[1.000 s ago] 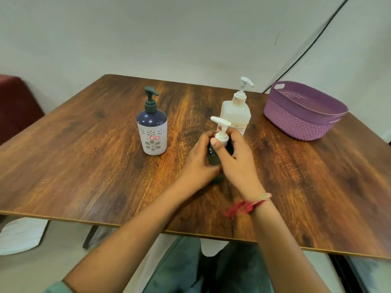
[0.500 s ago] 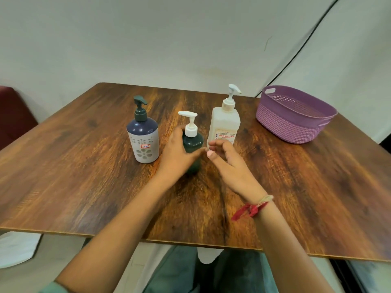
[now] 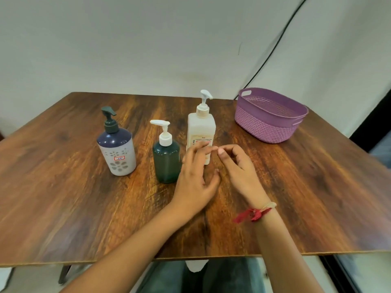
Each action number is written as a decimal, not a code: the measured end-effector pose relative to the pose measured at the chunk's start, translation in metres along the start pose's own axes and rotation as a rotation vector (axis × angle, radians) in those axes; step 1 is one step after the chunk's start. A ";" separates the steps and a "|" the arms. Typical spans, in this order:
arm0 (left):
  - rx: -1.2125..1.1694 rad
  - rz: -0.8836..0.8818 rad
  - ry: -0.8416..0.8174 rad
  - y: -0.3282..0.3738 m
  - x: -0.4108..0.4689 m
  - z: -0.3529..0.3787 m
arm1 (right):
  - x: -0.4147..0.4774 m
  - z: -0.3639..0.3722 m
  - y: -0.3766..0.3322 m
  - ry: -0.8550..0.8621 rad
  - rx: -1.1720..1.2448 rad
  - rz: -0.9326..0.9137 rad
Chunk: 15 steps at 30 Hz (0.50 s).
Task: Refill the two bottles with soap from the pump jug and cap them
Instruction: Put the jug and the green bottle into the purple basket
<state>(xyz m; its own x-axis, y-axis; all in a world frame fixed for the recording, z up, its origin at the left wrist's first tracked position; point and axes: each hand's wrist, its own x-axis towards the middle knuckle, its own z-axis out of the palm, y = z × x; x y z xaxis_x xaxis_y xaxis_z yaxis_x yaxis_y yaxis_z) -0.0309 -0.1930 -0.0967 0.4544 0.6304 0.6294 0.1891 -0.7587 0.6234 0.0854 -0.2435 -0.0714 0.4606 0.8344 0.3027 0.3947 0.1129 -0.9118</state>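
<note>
Three pump bottles stand in a loose row on a glossy, wood-grain table (image 3: 84,197). At the left is a rounded bottle (image 3: 116,153) with a dark blue dome, a white sleeve pierced by flower-shaped holes, and a dark pump screwed on. Beside it is a cylindrical, translucent green bottle (image 3: 167,166) capped with a white pump. Just to its right and a little behind rises the taller pump jug (image 3: 202,130), square-shouldered and milky white, with a paper label.

The left hand (image 3: 194,178) hovers in front of the jug's base, beside the green bottle. Its fingers (image 3: 202,148) are spread and relaxed and hold nothing; I cannot tell if the hand touches the bottle. The right hand (image 3: 239,168) has a red thread band (image 3: 252,214) at the wrist and hangs close by. Its fingers (image 3: 231,151) are loosely curled around nothing. A purple plastic basket (image 3: 268,123) with a woven pattern sits at the table's far right corner.
</note>
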 end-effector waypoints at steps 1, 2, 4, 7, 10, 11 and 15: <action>-0.011 -0.006 -0.048 0.001 0.003 0.003 | 0.000 -0.003 0.004 0.016 0.002 0.009; -0.019 -0.001 -0.087 0.002 0.005 0.005 | -0.001 -0.007 0.008 0.037 -0.006 0.020; -0.040 -0.005 -0.142 0.004 0.009 0.012 | 0.002 -0.017 0.015 0.055 -0.053 0.034; -0.099 -0.054 -0.176 0.008 0.018 0.024 | 0.009 -0.035 0.019 0.073 -0.132 0.032; -0.124 -0.081 -0.209 0.012 0.036 0.038 | 0.028 -0.051 0.021 0.149 -0.207 0.011; -0.108 -0.078 -0.217 0.013 0.044 0.044 | 0.038 -0.057 0.024 0.184 -0.235 0.008; -0.006 -0.098 -0.260 0.014 0.082 0.067 | 0.086 -0.076 0.033 0.262 -0.495 -0.016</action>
<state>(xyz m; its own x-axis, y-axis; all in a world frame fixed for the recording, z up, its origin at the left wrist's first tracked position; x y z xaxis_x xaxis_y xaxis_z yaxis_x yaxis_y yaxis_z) 0.0678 -0.1624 -0.0676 0.6425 0.6367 0.4265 0.2381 -0.6948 0.6786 0.1986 -0.2086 -0.0545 0.6083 0.6659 0.4319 0.7005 -0.1947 -0.6865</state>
